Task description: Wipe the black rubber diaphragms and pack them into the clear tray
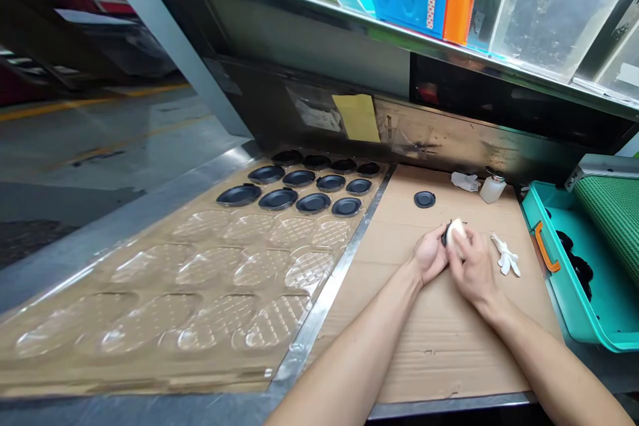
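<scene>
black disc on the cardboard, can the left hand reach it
Probably yes: only bare cardboard lies between the left hand and the black disc, though that hand is busy at a white object.

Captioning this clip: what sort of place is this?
Likely a factory assembly line: rows of black moulded discs, a clear vacuum-formed tray, and a green conveyor belt above a teal bin.

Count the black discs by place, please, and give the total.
On the clear tray: 12 discs
On the cardboard: 1 disc
Held between left hand and right hand: 1 disc, partly hidden
Total: 14
</scene>
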{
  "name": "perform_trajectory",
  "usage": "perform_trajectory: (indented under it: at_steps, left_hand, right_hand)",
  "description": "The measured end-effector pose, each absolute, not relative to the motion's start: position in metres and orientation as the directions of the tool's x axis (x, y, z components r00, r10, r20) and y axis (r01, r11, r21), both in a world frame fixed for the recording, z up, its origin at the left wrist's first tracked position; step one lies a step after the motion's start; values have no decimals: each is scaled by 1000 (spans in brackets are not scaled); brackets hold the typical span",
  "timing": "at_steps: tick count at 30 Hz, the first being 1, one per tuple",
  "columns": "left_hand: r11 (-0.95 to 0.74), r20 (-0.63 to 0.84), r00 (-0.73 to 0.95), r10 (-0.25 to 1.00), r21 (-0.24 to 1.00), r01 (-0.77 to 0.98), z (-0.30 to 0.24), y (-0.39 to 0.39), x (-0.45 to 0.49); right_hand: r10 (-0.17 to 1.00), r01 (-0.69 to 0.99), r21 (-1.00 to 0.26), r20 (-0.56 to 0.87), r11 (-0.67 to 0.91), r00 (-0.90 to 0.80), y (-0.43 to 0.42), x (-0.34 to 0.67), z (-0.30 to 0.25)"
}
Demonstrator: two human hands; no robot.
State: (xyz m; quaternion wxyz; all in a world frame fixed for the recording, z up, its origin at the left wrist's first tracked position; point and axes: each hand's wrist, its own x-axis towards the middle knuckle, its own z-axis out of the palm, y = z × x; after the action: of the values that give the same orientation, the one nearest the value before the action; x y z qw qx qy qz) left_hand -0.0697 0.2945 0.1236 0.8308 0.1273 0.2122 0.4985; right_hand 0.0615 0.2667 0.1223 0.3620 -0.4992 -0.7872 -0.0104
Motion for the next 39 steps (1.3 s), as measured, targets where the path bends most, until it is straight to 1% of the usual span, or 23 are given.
perform_trajectory:
  at_steps: [2, 5, 9, 12, 13, 16, 18, 20, 21, 23, 25, 28, 30, 32, 35, 37, 39]
  left_hand:
    - [478, -232, 419, 878, 418, -772, 124, 295, -69]
    - [445, -247, 371, 895, 442, -779, 123, 295, -69]
    - [457, -262, 376, 889, 441, -773, 121, 296, -68]
    - [428, -266, 339, 902, 465, -775, 120, 296, -69]
    - [435, -267, 347, 899, 462, -773, 120, 296, -70]
    - [464, -256, 387, 886, 444, -767, 118, 297, -71]
    - [439, -249, 363, 898, 454, -775, 117, 298, -71]
    - [418, -248, 338, 908, 469, -778, 116, 298, -69]
    - [419, -245, 341, 907, 469, -777, 116, 299, -69]
    - [424, -238, 352, 905, 471, -773, 115, 299, -68]
    - [413, -233, 341, 911, 475, -777, 115, 300, -68]
    - [390, -218, 324, 921, 475, -789, 115, 300, -69]
    - [376, -202, 318, 927, 475, -796, 115, 300, -69]
    - [370, -184, 321, 929, 485, -793, 115, 298, -68]
    - [346, -155, 313, 937, 537, -769, 114, 295, -65]
    - [318, -138, 293, 946, 578, -752, 113, 293, -62]
    - [302, -129, 283, 950, 604, -737, 112, 292, -61]
  right_hand:
    - [779, 799, -320, 566, 510, -271, 266, 61, 123]
    - [797, 867, -306, 584, 393, -155, 267, 61, 124]
    - [793, 859, -223, 537, 461, -287, 264, 58, 125]
    - [823, 897, -235, 529, 375, -206, 258, 54, 124]
    - [825, 896, -230, 522, 379, -215, 257, 53, 123]
    - [801, 859, -200, 505, 471, -321, 261, 55, 120]
    - [812, 869, -256, 533, 423, -238, 271, 64, 121]
    - [797, 845, -357, 591, 399, -127, 280, 75, 125]
    - [779, 812, -406, 620, 419, -92, 283, 80, 128]
    - [764, 732, -479, 639, 484, -87, 282, 87, 134]
    - [814, 691, -535, 564, 486, -135, 276, 89, 140]
    - [912, 695, -597, 332, 400, -239, 266, 88, 145]
    - [937, 671, -655, 227, 348, -265, 265, 88, 147]
    - [948, 605, -733, 199, 312, -248, 267, 87, 147]
    - [973, 467, -857, 156, 219, -170, 272, 83, 145]
    - [988, 355, -928, 72, 116, -137, 273, 79, 142]
    - [987, 266, -964, -35, 9, -159, 274, 78, 139]
